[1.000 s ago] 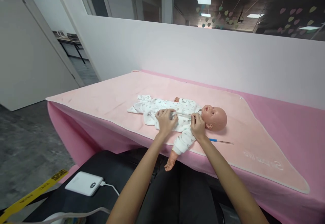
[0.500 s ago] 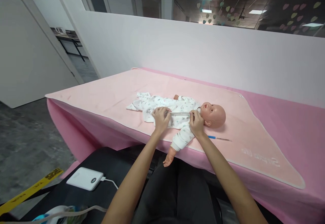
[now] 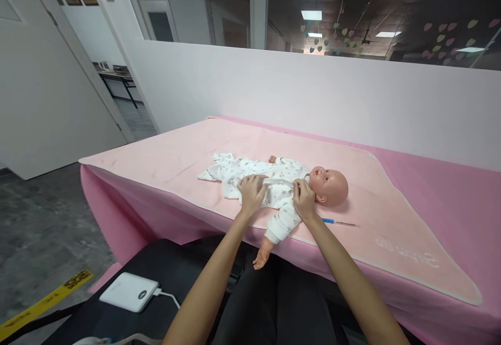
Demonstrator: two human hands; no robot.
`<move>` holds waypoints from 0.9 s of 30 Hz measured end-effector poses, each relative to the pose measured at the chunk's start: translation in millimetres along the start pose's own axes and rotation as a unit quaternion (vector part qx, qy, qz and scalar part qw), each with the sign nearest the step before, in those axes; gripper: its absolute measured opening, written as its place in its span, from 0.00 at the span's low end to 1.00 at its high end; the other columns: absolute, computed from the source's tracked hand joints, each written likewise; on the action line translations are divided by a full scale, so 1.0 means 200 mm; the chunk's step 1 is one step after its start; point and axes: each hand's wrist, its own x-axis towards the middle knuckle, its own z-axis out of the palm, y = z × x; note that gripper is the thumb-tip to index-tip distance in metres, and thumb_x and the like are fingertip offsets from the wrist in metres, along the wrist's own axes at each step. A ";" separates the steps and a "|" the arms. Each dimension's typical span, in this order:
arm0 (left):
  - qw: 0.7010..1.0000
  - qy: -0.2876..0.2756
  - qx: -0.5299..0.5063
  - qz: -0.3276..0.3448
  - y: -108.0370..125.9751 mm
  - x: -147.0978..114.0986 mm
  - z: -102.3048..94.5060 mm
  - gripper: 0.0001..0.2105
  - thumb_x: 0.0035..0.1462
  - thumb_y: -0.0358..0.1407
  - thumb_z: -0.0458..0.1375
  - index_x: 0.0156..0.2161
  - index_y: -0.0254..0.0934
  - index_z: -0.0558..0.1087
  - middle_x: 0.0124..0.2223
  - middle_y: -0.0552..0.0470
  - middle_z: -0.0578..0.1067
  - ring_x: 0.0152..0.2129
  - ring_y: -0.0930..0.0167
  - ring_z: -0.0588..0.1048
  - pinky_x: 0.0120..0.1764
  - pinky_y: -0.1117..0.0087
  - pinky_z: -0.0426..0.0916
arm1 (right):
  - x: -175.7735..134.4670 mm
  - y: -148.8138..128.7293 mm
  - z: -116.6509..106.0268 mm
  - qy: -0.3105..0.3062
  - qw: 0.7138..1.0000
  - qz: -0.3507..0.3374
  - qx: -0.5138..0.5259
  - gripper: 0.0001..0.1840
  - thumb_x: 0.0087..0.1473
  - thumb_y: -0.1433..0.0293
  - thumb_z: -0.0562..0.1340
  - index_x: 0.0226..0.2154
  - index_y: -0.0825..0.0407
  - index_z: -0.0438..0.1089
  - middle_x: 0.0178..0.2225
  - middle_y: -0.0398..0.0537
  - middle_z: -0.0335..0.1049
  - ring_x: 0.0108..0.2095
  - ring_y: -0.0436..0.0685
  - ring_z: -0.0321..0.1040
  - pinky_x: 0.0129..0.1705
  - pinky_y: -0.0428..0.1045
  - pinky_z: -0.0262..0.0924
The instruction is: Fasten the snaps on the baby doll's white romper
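Observation:
A baby doll (image 3: 332, 186) lies on its back with its head to the right, dressed in a white printed baby outfit (image 3: 278, 199). My left hand (image 3: 251, 192) is closed on the outfit's front edge near the doll's belly. By the neck, my right hand (image 3: 304, 199) pinches the same edge between thumb and fingers. The strip of cloth between my hands is stretched fairly straight. One doll arm (image 3: 264, 253) comes out of its sleeve and hangs over the table's near edge. The outfit's legs lie flat to the left.
Beneath the doll a pale pink mat (image 3: 172, 162) covers a pink tablecloth (image 3: 462, 193). A thin blue-handled tool (image 3: 340, 223) lies right of my right forearm. A white power bank (image 3: 128, 292) with a cable rests on a black chair (image 3: 156, 261). A white wall (image 3: 313, 94) stands behind the table.
The camera has tilted up a little, so everything sits lower in view. Both hands stay at the outfit's front edge, with only slight finger movement.

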 end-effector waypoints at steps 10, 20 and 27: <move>1.000 0.012 -0.013 -0.018 0.01 0.00 -0.01 0.09 0.56 0.37 0.50 0.39 0.43 0.71 0.42 0.51 0.73 0.44 0.63 0.64 0.48 0.59 0.51 | 0.00 0.00 0.00 0.011 1.000 -0.003 -0.001 0.13 0.60 0.69 0.48 0.29 0.52 0.64 0.24 0.45 0.67 0.25 0.51 0.63 0.27 0.44 0.54; 0.999 0.026 -0.042 -0.021 0.01 0.01 -0.02 0.10 0.58 0.39 0.51 0.37 0.44 0.74 0.40 0.53 0.76 0.42 0.66 0.68 0.48 0.61 0.52 | 0.00 0.00 0.00 0.011 1.000 0.001 0.010 0.13 0.60 0.69 0.48 0.30 0.52 0.65 0.25 0.46 0.68 0.26 0.51 0.64 0.28 0.45 0.56; 0.999 0.032 -0.034 -0.023 0.00 0.00 -0.02 0.06 0.54 0.36 0.54 0.35 0.43 0.74 0.38 0.53 0.76 0.42 0.65 0.68 0.48 0.60 0.53 | 0.00 0.00 0.00 0.021 1.000 -0.004 0.010 0.12 0.60 0.70 0.49 0.29 0.52 0.64 0.24 0.45 0.67 0.24 0.51 0.63 0.26 0.45 0.56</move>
